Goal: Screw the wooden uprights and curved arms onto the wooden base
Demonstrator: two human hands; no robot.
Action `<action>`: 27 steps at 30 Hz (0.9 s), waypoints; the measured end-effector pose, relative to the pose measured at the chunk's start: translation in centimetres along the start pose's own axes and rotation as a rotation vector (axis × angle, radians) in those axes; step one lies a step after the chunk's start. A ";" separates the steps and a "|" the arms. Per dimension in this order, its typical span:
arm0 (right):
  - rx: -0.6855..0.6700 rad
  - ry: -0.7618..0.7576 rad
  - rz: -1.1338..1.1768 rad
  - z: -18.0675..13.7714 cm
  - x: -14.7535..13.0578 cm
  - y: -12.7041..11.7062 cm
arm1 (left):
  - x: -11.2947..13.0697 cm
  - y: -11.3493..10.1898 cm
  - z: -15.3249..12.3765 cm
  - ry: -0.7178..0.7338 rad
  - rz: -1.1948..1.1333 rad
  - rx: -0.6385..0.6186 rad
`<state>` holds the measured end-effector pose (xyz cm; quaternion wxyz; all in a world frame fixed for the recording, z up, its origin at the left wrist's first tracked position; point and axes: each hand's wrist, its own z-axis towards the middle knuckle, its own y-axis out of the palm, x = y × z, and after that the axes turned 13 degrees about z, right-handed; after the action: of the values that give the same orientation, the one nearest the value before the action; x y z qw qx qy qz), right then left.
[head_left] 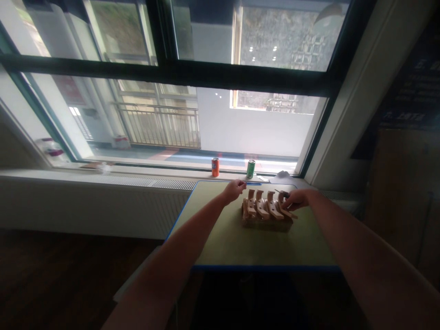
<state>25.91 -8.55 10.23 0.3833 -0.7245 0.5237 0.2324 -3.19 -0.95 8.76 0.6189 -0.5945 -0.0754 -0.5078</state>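
My right hand [296, 199] is closed at the right end of a row of curved wooden pieces [261, 206]. In its fingers is a dark-handled screwdriver [284, 194], its thin shaft pointing left. The several wooden pieces, with small dark holes, stand side by side on a brown block [266, 223] that looks wrapped in shiny film. My left hand [235, 187] is pinched shut beyond the left end of the row, near the table's far edge. What it holds, if anything, is too small to make out. A thin blue strip [253, 184] lies just right of these fingers.
The green table [223, 247] has a blue rim. Behind it, an orange can [215, 167] and a green can [250, 169] stand on the window sill. A grey cloth-like thing [283, 178] lies right of them. A radiator [103, 201] runs below the window; cardboard [395, 183] stands at right.
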 end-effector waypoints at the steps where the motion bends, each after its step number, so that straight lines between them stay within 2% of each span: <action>1: -0.010 0.004 0.011 -0.2 0.0 -0.2 | 0.3 0.3 0.0 0.010 -0.022 -0.006; 8: 0.025 0.029 0.010 0.0 0.0 0.5 | 2.0 1.7 0.0 0.044 -0.147 -0.077; 13: 0.007 0.054 -0.026 0.0 -0.2 1.0 | 2.9 2.6 -0.2 0.100 -0.134 -0.102; 20: -0.002 0.106 -0.105 -0.6 -0.4 0.7 | 3.5 3.5 -0.3 0.120 -0.197 -0.111; 27: 0.041 0.165 -0.258 -1.9 -1.0 -0.4 | 3.4 3.9 -0.1 0.063 -0.276 -0.156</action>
<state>25.85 -9.37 12.27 0.3805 -0.7943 0.4606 0.1102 1.20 -3.77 8.52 0.4973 -0.6084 -0.0976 -0.6108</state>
